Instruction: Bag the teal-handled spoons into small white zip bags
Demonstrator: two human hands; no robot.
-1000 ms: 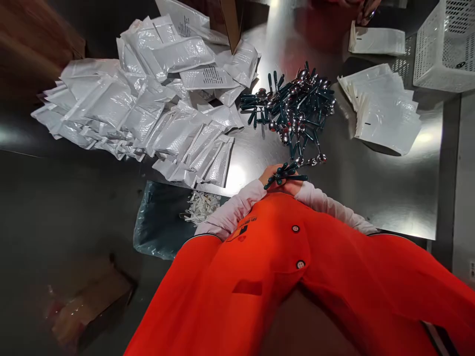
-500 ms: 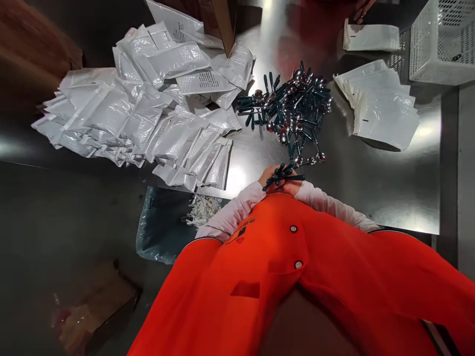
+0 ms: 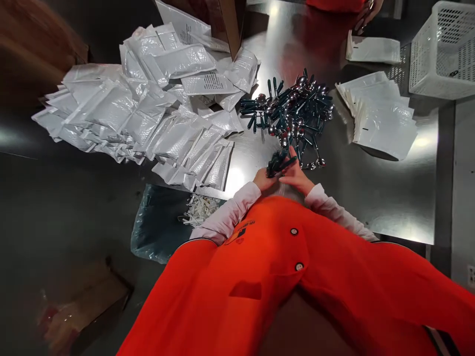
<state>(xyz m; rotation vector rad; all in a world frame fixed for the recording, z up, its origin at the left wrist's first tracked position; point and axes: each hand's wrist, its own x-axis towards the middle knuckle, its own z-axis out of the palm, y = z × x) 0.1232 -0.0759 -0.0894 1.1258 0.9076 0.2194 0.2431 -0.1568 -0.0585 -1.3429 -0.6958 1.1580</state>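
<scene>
A bundle of dark-green-handled spoons [image 3: 276, 162] is gathered at the near edge of the metal table, handle ends up. My left hand [image 3: 264, 180] is closed around its lower left side; the fingers are partly hidden behind the handles. On the other side, my right hand [image 3: 297, 177] lies against the bundle with its fingers stretched out, one pointing up toward the heap. One handle from the bundle crosses in front of that hand. Just beyond both hands lies a tangled heap of similar spoons [image 3: 297, 106] with shiny metal bowls.
White padded mailers [image 3: 107, 111] are piled on the left. Flat white bags [image 3: 388, 118] lie fanned on the right, near a white perforated basket [image 3: 423, 66]. Another person's hand [image 3: 369, 15] is at the far side. A lined bin [image 3: 156, 227] with paper scraps stands below the table edge.
Both hands have moved forward, away from my body, with the spoon bundle. My right hand's fingers have spread and stretched out beside it. The view has shifted slightly.
</scene>
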